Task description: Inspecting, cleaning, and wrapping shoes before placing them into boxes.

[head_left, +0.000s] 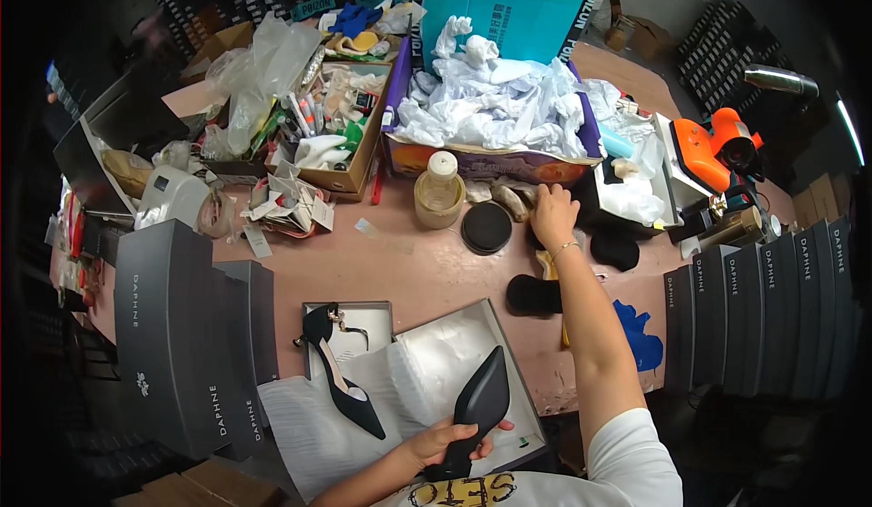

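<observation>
My left hand (445, 443) is wrapped round a black pointed shoe (483, 393), whose smooth dark sole is turned up. Its mate, a black pointed slingback (338, 366) with a gold-coloured ornament by the strap, lies on white tissue paper (304, 425) over an opened shoebox (520, 371). Stretched far forward, my right hand (556, 218) has its fingers curled down at the table beside a pale, worn lump (510, 202). Whatever those fingertips grip is hidden. Near them are a round black tin (487, 228), a dark pad (615, 249) and a black brush-like block (534, 295).
Grey shoeboxes stand in rows at the left (168, 334) and right (772, 316). Behind my right hand is a purple carton (490, 164) full of crumpled white paper. A jar with a bottle (440, 200), a carton of small tools (341, 178), an orange device (704, 157) and a blue cloth (639, 334) surround the workspace.
</observation>
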`<state>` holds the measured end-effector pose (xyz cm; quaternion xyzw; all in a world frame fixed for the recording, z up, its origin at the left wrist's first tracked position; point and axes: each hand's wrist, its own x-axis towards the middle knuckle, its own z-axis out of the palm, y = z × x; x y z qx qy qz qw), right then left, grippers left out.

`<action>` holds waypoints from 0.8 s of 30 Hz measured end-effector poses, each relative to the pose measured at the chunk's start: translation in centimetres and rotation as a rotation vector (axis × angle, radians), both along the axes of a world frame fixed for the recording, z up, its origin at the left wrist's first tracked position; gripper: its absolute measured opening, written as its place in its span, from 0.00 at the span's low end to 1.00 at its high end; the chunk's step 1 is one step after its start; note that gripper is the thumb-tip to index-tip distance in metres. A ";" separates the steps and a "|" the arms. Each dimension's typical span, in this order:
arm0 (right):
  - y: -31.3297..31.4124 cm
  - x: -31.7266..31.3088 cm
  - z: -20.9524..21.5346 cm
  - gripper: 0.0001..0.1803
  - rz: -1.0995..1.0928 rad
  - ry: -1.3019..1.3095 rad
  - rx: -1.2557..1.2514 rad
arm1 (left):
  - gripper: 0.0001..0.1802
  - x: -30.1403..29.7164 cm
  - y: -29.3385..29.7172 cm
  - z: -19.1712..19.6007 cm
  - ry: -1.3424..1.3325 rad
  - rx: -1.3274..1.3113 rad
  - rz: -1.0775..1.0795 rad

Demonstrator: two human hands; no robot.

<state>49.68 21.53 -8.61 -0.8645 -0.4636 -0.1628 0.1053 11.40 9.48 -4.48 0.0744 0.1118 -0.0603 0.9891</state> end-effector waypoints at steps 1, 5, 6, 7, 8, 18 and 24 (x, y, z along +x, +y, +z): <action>-0.4 0.8 -0.2 0.08 -0.041 0.029 -0.140 | 0.33 0.0 0.0 0.0 -0.012 -0.020 -0.012; -1.4 1.7 0.6 0.10 0.120 0.134 -0.012 | 0.37 0.2 0.2 -0.2 -0.013 -0.053 -0.066; -1.6 1.6 2.4 0.09 0.059 0.292 0.023 | 0.40 0.2 0.2 0.4 0.010 -0.028 -0.046; -2.1 3.1 2.7 0.08 0.158 0.716 0.233 | 0.43 0.1 0.1 0.8 0.034 -0.004 -0.028; -2.7 4.5 2.8 0.08 0.259 1.137 0.445 | 0.44 0.2 0.1 0.7 -0.003 -0.007 -0.031; -8.1 -3.9 11.2 0.26 0.707 2.191 0.667 | 0.49 -0.4 0.7 2.2 -0.168 0.185 0.282; -12.9 -12.2 9.0 0.16 0.619 2.019 0.595 | 0.45 -0.1 1.9 4.5 -0.035 0.337 0.390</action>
